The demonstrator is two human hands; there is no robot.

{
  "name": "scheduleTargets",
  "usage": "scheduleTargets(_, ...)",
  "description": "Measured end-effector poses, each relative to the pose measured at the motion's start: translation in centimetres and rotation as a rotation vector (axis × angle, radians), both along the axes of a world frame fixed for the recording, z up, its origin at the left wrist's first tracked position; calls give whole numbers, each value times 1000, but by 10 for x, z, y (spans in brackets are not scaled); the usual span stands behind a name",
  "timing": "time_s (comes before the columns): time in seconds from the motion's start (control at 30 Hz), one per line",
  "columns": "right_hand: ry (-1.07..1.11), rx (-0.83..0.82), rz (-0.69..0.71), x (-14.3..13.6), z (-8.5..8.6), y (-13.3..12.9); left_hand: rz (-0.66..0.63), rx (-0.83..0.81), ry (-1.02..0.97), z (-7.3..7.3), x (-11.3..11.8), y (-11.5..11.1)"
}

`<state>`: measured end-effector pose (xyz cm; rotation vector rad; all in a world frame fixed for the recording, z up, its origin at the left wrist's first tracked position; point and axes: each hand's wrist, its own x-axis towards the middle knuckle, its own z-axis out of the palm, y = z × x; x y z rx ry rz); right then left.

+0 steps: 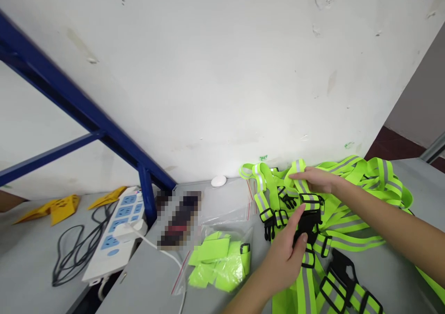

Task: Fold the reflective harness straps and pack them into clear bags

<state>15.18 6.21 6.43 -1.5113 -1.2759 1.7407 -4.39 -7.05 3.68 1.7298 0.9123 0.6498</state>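
Note:
A pile of neon-yellow straps (347, 228) with grey reflective stripes and black plastic buckles lies on the table against the wall. My left hand (283, 256) grips a black buckle (308, 223) at the pile's near left, thumb and index finger at its edge. Just above, my right hand (320, 179) reaches in from the right, its fingers closed on a looped strap (297, 168); its thumb is hidden. A large black buckle (342, 267) with strap adjusters lies below the hands. Open side-release clips (269, 228) dangle from straps at the left.
A clear zip bag with folded neon strap (220, 258) lies left of my hands. Behind it are flat clear bags (225, 200) and a white oval object (219, 181). Further left stand a blue metal frame (104, 131) and a white power strip (118, 235) with cables.

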Motion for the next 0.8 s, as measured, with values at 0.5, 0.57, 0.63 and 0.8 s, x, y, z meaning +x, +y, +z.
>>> scheduleTargets(0.5, -268, 680, -302, 36, 40, 25, 31, -402, -75, 3, -9, 19)
scheduleTargets(0.57, -219, 682, -337, 37, 43, 32, 45, -416, -52, 2, -10, 20)
scheduleTargets(0.63, -208, 666, -373, 40, 45, 39, 77, -423, -68, -1, -9, 20)
scheduleTargets(0.8, -195, 555, -235, 35, 49, 37, 144, -525, -212, -7, -3, 22)
